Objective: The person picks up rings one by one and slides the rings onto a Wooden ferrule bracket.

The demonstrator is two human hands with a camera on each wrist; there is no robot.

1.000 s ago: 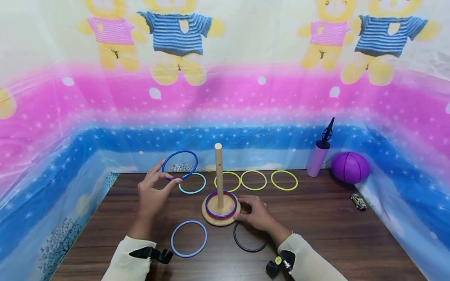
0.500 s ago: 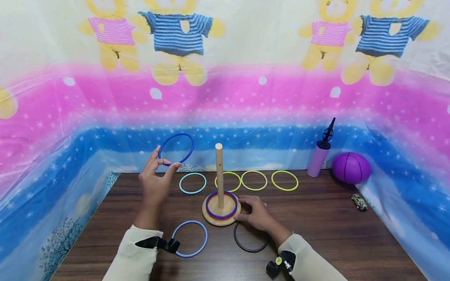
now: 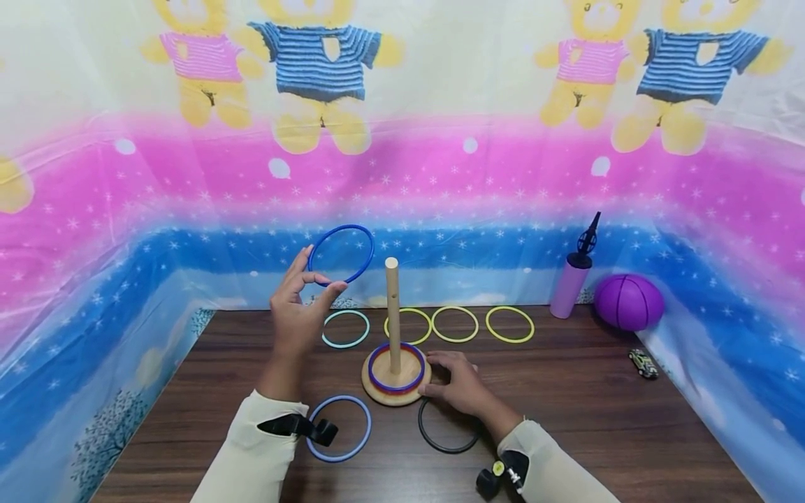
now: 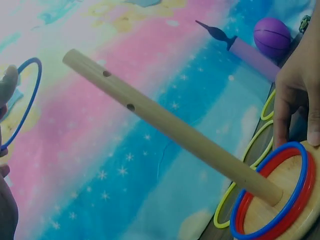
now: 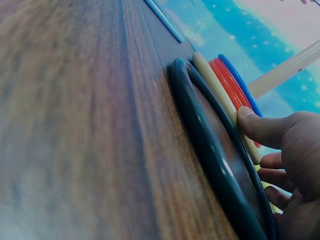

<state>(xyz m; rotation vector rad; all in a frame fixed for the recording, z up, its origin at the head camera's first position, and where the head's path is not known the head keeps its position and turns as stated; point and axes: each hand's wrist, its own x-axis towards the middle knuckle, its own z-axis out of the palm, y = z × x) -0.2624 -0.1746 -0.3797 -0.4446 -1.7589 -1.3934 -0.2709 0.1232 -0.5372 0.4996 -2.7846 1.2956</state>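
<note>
- Left hand (image 3: 300,307) raised above the worktop (image 3: 566,412); thumb and fingers (image 3: 335,288) pinch the lower rim of a dark blue ring (image 3: 342,254), which stands tilted in the air, up and right of the fingertips.
- Wooden peg (image 3: 393,314) upright just right of those fingers, apart from the held ring; its top sits level with the ring's lower edge.
- Round wooden base (image 3: 396,374) carries a blue ring (image 3: 396,367) over a red ring (image 4: 295,200), both threaded on the peg.
- Right hand (image 3: 462,384) rests against the base's right edge, fingers (image 3: 440,360) lightly bent, pressing the wood, gripping nothing.
- Black ring (image 3: 445,426) flat under that palm, touching the base.
- Light blue ring (image 3: 339,427) flat below the left wrist.
- Teal ring (image 3: 344,328) and three yellow rings (image 3: 454,323) lie in a row beyond the fingers.
- Purple ball (image 3: 629,300), pink pump (image 3: 569,283), toy car (image 3: 641,363) far right.
- No readable writing or brand on anything.
</note>
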